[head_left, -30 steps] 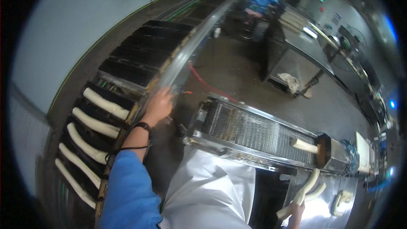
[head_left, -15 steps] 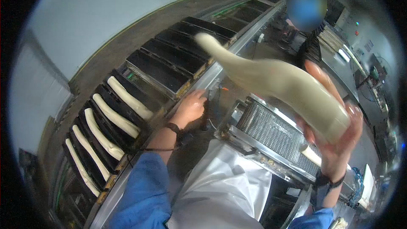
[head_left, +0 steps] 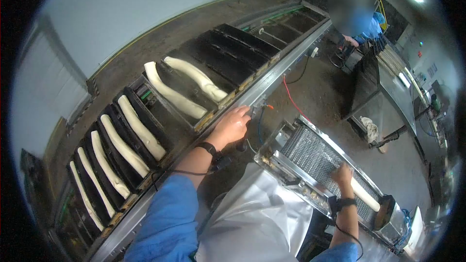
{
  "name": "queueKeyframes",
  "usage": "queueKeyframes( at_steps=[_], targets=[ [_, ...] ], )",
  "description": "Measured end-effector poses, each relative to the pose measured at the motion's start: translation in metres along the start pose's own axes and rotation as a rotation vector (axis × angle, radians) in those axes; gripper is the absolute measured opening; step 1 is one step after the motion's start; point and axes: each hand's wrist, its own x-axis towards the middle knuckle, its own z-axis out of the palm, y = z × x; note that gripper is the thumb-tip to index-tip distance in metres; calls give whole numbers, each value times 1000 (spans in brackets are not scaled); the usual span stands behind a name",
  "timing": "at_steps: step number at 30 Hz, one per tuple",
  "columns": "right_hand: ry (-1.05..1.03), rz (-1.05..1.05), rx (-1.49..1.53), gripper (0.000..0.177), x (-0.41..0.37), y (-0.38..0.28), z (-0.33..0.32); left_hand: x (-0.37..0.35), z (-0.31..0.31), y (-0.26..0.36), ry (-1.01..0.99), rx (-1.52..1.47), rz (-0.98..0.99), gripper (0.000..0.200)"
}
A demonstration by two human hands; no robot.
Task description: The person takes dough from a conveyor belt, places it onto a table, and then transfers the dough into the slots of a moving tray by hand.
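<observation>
My left hand [head_left: 233, 125] rests on the metal rail [head_left: 272, 85] along the tray line, fingers stretched out and holding nothing. My right hand [head_left: 342, 174] is low over the wire mesh belt [head_left: 310, 148], its fingers curled at the upper end of a pale dough roll [head_left: 365, 195] lying there. Motion blur softens those fingers. Beyond my left hand, two long dough rolls [head_left: 172, 92] [head_left: 196, 78] lie side by side in black trays. Several more dough rolls [head_left: 124, 145] each lie in a narrow black tray at the left.
Black trays [head_left: 228, 48] without dough continue up the line. A metal box [head_left: 395, 221] sits at the belt's lower end. Another person in blue [head_left: 371, 29] is at the back right, near a long table [head_left: 388, 82]. A red cable [head_left: 293, 99] hangs by the rail.
The dough my right hand held in the air is out of that hand. Two dough rolls now lie in trays that were bare. My right hand has dropped to the mesh belt.
</observation>
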Motion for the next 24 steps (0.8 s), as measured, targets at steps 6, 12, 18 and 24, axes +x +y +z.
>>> queueKeyframes(
  at_steps=[6, 12, 18, 24],
  targets=[
    [386, -171, -178, 39, -47, -6, 3, 2, 1, -1, 2, 0, 14, 28],
    [481, -153, 248, 38, -36, -31, -84, 17, 5, -5, 6, 0, 13, 28],
    [512, -484, 1499, 52, -18, -41, -270, 97, 41, -8, 6, 8, 8, 28],
    [182, -1258, 1658, 91, -36, -129, -333, 129, 45, -8, -34, 17, -34, 28]
  ],
)
